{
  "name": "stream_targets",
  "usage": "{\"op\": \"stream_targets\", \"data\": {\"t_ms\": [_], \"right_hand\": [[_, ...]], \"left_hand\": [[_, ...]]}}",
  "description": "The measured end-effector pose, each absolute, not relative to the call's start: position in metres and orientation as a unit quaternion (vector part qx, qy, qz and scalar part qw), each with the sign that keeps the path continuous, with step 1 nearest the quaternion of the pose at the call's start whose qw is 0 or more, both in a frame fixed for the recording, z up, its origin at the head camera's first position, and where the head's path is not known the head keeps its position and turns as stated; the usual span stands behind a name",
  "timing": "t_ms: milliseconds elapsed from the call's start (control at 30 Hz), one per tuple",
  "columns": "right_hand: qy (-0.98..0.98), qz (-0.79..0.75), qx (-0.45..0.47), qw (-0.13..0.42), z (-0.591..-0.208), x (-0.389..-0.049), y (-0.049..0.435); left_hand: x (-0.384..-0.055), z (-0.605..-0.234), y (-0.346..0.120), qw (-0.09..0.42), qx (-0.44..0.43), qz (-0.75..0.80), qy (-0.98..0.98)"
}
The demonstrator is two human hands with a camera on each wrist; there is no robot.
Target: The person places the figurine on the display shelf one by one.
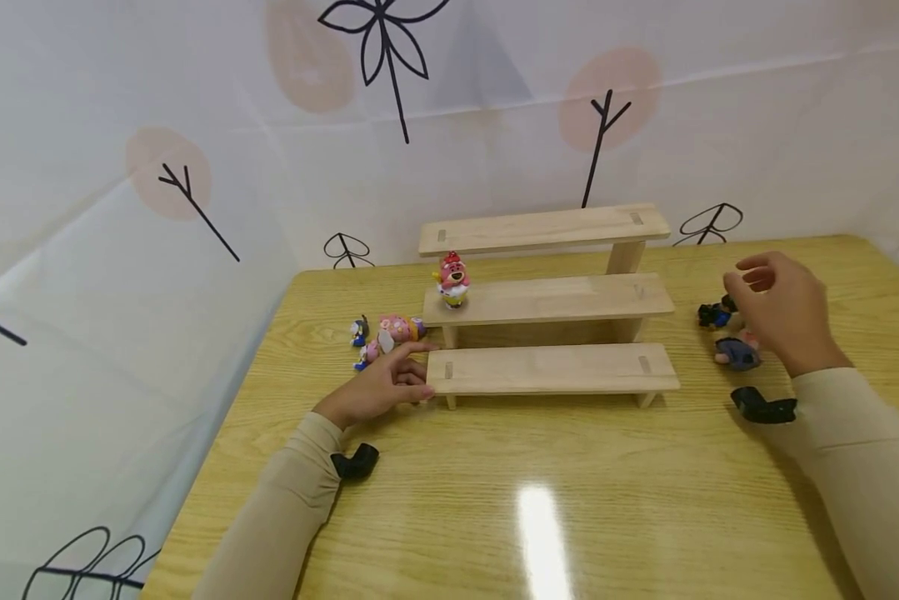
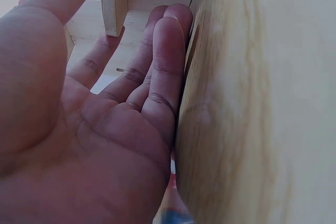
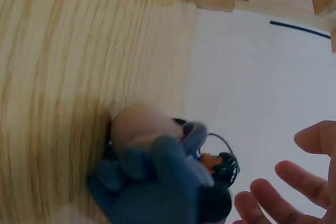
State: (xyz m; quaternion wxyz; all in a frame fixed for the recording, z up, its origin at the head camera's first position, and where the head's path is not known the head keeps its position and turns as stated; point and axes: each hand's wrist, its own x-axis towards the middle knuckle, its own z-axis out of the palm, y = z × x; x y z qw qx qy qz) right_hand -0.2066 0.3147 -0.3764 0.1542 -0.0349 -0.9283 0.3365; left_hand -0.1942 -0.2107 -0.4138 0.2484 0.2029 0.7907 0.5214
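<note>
My left hand (image 1: 377,387) is at the left end of the lowest board of a three-tier wooden display shelf (image 1: 546,369). Thumb and index finger grip the board's end from both edges; in the left wrist view the other fingers (image 2: 168,51) lie on the tabletop. My right hand (image 1: 786,312) hovers at the right with loosely bent fingers, holding nothing. Close to it lie a grey-blue figurine (image 1: 737,354) and a dark-haired small figurine (image 1: 714,315). Blurred, the grey-blue figurine (image 3: 157,182) also shows in the right wrist view. A pink bear figurine (image 1: 453,282) stands on the middle board's left end.
Left of the shelf lie a pink figurine (image 1: 397,327), a small blue-and-white figurine (image 1: 359,331) and a pink-and-blue figurine (image 1: 370,352). The wooden table (image 1: 449,492) reflects a bright light in front. A patterned white cloth (image 1: 494,167) hangs behind.
</note>
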Motion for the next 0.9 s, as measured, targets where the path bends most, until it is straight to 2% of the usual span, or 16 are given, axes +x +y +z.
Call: {"op": "stream_targets", "data": {"t_ms": [200, 500, 900], "right_hand": [[-0.938, 0.329, -0.039, 0.098, -0.378, -0.206, 0.322], [-0.953, 0.298, -0.014, 0.044, -0.378, -0.203, 0.328], [-0.961, 0.272, -0.02, 0.045, -0.38, -0.205, 0.332]], "left_hand": [[-0.194, -0.413, -0.212, 0.247, 0.203, 0.523, 0.79], [-0.194, -0.412, -0.211, 0.248, 0.199, 0.523, 0.791], [-0.194, -0.413, -0.211, 0.247, 0.194, 0.521, 0.794]]}}
